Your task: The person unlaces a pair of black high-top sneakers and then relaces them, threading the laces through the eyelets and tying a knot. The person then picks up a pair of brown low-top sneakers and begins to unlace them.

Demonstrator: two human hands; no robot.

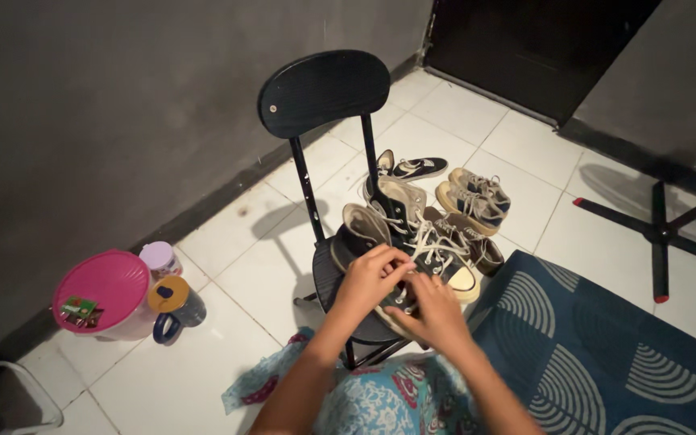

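Laces [427, 248] on a dark high-top sneaker [380, 242] are being worked on with both hands, and the shoe is parked on the round seat of a black chair [324, 93]. White laces are pinched between the curled fingertips of the left hand [366, 278], right at the eyelet area. The right hand [437, 312] is laid over the front of the shoe just beside it, fingers bent in close and narrow, though whether a lace is actually gripped there can't be told (the knuckles hide it). A second high-top [400, 203] is leaned up behind the first one, touching it.

Further out on the white tiled floor [227, 282], more sneakers are scattered behind the chair: a grey-and-tan pair [473, 197], a dark low-top with a white stripe [416, 167], and a brown one [477, 246] close by the seat edge. A blue mat with arc patterns [598, 346] is spread to the right. Over by the grey wall, a pink-lidded tub [102, 290] is set down, with a small pink-capped jar [159, 259] and a dark mug with an orange lid [175, 304] next to it. A black cross-shaped stand base [658, 229] is seen far right.
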